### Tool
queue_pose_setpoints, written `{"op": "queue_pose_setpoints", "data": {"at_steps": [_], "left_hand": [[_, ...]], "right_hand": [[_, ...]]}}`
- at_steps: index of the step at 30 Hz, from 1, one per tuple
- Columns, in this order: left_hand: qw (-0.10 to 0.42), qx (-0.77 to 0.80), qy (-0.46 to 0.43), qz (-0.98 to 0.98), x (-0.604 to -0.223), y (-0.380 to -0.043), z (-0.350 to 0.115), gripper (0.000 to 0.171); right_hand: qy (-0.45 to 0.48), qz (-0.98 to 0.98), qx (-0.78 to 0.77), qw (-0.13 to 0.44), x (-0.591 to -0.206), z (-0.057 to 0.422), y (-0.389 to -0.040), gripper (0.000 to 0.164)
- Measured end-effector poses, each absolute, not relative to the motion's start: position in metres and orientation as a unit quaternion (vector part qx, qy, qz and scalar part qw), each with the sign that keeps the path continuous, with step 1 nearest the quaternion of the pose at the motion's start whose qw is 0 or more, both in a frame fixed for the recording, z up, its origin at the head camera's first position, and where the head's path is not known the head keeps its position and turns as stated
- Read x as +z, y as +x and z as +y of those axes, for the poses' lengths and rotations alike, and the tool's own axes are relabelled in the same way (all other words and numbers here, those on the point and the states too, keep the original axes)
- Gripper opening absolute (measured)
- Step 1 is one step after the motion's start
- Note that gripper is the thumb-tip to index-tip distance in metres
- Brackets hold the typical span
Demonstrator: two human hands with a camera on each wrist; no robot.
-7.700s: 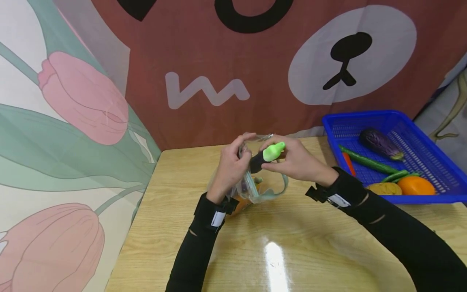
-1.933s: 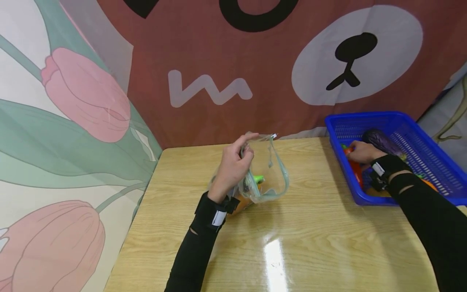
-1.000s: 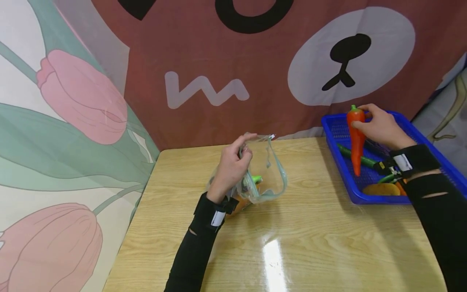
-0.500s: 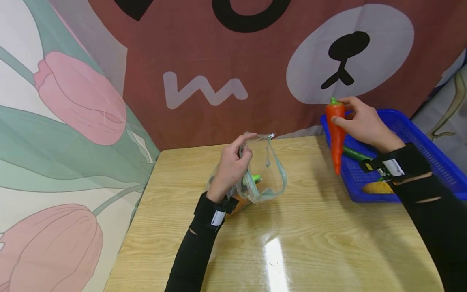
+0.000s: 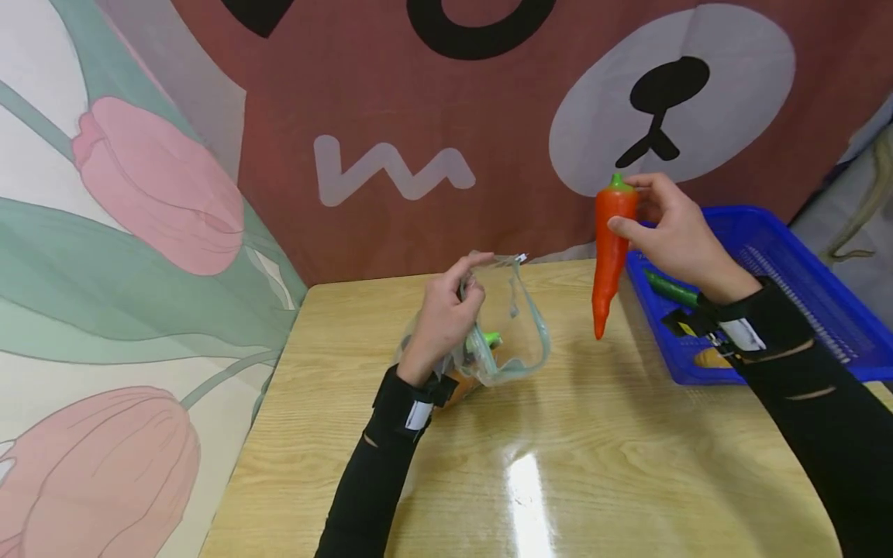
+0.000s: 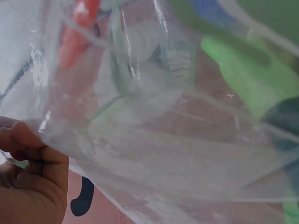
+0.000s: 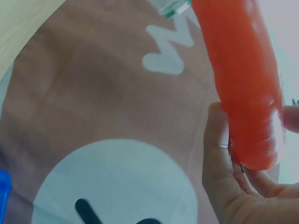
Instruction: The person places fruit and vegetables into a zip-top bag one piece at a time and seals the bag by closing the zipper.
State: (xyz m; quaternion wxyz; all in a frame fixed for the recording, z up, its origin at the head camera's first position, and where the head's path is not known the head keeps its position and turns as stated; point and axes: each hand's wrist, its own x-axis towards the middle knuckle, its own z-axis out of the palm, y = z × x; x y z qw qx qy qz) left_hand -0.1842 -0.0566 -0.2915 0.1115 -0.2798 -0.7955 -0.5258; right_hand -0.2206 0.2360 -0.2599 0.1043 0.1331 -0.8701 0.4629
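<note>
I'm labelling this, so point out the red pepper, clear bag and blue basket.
Red pepper [image 5: 611,246], head view: middle of its body.
Clear bag [image 5: 508,373], head view: opening's lower edge.
Blue basket [image 5: 736,232], head view: back inner wall.

I see the clear plastic bag left on the pale wood-grain table, the blue perforated plastic basket right with the long green cucumber inside, the tapered red pepper between them.

Sleeves: black, with narrow slits
Wrist straps: black, each with white patch
Right wrist device: black, yellow-marked
</note>
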Motion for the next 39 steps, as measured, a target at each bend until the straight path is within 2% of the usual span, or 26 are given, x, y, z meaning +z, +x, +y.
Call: {"op": "queue_pose_setpoints", "data": {"at_steps": [14,25,34,39], "left_hand": [[0.107,-0.528,-0.280,-0.794,-0.280,-0.177,-0.055,0.041],[0.104,-0.525,-0.272,-0.800,-0.279,-0.177,-0.054,0.041],[0.107,-0.530,-0.274,-0.796,-0.310,-0.203,-0.057,0.041],[0.116,-0.530,-0.282,-0.791,-0.312,-0.205,-0.058,0.041]], "right_hand": [[0.172,-0.778,0.593,0.118,-0.264,0.192,-0.212,0.044],[0.191,-0.760,0.611,0.116,-0.282,0.163,-0.210,0.051],[0.229,-0.781,0.565,0.136,-0.296,0.148,-0.210,0.056],[0.240,-0.770,0.581,0.111,-0.302,0.139,-0.207,0.049]]}}
